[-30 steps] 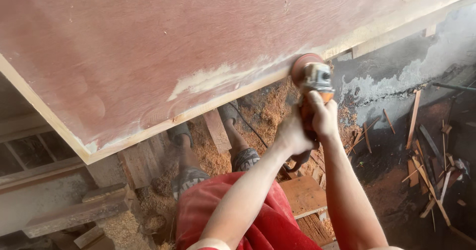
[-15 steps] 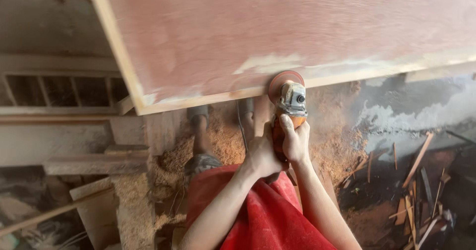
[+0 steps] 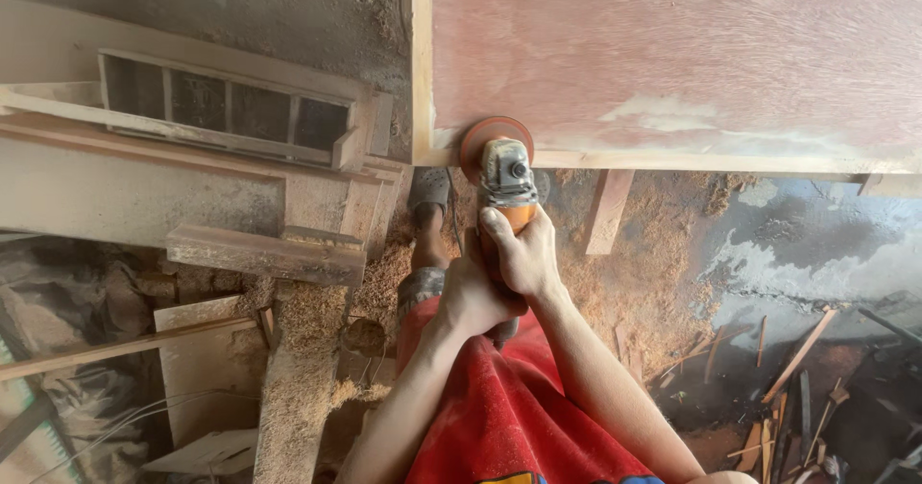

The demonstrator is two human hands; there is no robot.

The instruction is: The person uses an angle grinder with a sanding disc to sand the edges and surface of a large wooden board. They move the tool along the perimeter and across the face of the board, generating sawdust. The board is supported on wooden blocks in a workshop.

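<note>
Grinder (image 3: 506, 181) sits gripped in both hands: the left hand (image 3: 473, 297) wraps its rear, the right hand (image 3: 523, 254) clasps its orange body. Beyond them, its disc (image 3: 492, 138) touches the lower left corner of the reddish board (image 3: 672, 61), above the sawdust-covered floor (image 3: 663, 254).

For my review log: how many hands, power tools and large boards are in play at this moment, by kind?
Hands on the tool: 2, left hand and right hand
Angle grinder with orange body and sanding disc: 1
Reddish plywood board: 1
Total: 4
</note>
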